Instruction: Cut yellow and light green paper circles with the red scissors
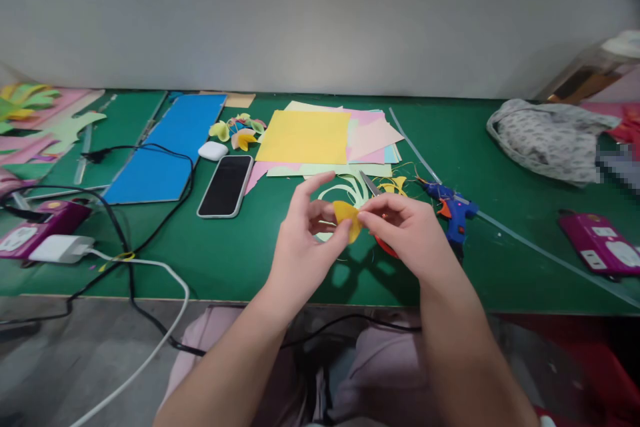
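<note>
A small yellow paper piece (346, 212), curved or folded, is held up over the near part of the green table (240, 267). My left hand (307, 240) pinches its lower part between thumb and fingers, the index finger raised. My right hand (407, 230) pinches its right edge with thumb and index finger. Just behind the hands lie pale green paper strips (357, 188) in curls. Scissors (369, 183) with red handles lie partly hidden under my right hand. Yellow paper scraps (395, 185) sit beside the blades.
A blue glue gun (455, 210) with a long glue stick lies to the right. Behind the hands is a stack of coloured paper (303, 137). Leftward are a phone (226, 187), small paper flowers (243, 132), a blue board (167, 150), cables and a purple power strip (45, 230).
</note>
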A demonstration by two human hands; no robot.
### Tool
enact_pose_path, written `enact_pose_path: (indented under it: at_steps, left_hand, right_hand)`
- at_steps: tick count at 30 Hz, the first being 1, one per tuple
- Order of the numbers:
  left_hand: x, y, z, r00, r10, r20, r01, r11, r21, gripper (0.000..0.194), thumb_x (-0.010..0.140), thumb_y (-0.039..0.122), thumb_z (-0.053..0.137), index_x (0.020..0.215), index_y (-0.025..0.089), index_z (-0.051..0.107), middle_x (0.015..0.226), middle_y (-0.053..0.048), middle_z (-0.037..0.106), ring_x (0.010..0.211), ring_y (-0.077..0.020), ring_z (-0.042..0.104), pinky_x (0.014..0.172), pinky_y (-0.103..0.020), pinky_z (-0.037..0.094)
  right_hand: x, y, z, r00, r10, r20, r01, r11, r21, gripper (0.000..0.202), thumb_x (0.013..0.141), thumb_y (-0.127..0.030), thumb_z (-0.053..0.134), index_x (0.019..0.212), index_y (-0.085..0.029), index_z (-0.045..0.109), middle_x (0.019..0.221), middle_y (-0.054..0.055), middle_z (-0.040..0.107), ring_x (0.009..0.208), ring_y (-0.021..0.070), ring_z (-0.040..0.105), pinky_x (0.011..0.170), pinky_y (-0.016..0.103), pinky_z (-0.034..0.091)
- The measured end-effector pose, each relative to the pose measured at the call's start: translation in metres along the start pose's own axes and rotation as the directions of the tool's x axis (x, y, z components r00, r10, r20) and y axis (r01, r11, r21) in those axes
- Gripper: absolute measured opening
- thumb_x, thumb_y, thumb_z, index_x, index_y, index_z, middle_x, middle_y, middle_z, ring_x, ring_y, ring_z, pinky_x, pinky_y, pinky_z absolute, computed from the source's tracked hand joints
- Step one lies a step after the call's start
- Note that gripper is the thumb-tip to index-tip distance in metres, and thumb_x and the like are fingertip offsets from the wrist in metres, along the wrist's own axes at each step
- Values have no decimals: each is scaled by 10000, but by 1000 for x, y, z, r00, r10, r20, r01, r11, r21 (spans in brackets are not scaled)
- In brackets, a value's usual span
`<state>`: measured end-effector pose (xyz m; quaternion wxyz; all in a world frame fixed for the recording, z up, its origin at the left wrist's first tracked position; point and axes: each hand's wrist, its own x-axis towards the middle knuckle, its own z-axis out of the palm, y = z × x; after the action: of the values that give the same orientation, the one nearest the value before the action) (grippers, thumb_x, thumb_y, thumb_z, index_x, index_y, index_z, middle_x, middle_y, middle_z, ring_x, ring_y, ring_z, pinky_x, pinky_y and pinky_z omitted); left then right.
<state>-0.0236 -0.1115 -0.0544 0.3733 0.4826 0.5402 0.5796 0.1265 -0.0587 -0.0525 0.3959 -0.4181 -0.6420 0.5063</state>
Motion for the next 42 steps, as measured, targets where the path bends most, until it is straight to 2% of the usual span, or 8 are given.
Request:
enact_pose_path:
  at_steps: [3,6,12,17,22,31,38,42]
  left_hand:
    - [1,1,1,998,-26,-55,20,994,-104,534,752,145,739,1229,251,524,700,67,614,638,-80,633,626,-176,544]
    - [2,2,1,997,-46,-69,37,991,-129,508,725,156,767,1180,245,560,684,70,609,600,-82,632,579,-177,537]
    - [4,0,-1,996,-67,-54,58,988,-146,495,753,170,744,1201,239,547,705,50,666,638,-100,663,617,-204,561]
    - [7,0,-3,994,-87,-69,78,989,-127,549,752,179,728,1250,224,504,708,39,685,667,-126,687,644,-241,577]
    - [7,-2,-2,996,-75,-55,67,988,-141,568,738,139,732,1249,234,503,709,53,669,632,-98,651,633,-219,577]
    - [6,-2,-4,994,-91,-64,85,992,-97,479,725,138,718,1164,231,549,704,56,625,621,-97,619,607,-220,572]
    - [10,-2,-3,968,-252,-8,236,918,-318,451,671,109,712,1091,214,587,685,64,607,592,-68,578,568,-177,519]
    - [11,-5,-4,968,-250,-23,228,914,-335,390,656,112,737,1017,199,617,641,62,622,578,-74,581,573,-186,512]
  right_hand:
    - [1,4,2,1000,8,-11,-8,1000,-3,72,766,-261,720,759,-191,706,730,0,716,651,138,647,572,235,512]
    - [1,5,4,1000,31,-1,-31,999,30,83,758,-268,730,771,-187,714,742,9,720,662,142,646,572,238,509]
    - [2,4,5,997,75,3,-75,990,116,103,752,-278,740,723,-189,698,621,-11,678,565,129,627,541,242,530]
    - [4,6,3,995,91,-36,-84,984,159,115,725,-279,762,706,-191,689,617,-8,686,537,135,634,541,271,564]
    - [2,6,4,997,57,-45,-52,994,98,101,747,-268,747,711,-195,686,626,-21,684,556,123,628,551,246,535]
    - [1,5,8,997,-40,-70,34,996,-83,93,794,-268,705,741,-192,696,682,0,721,587,143,657,550,245,520]
    - [-1,7,11,991,-106,-81,97,990,-103,84,810,-257,685,746,-203,686,724,6,735,616,153,674,590,258,545]
    - [1,8,13,995,-54,-81,51,998,-42,89,794,-261,695,730,-201,679,685,-4,713,584,140,653,562,245,533]
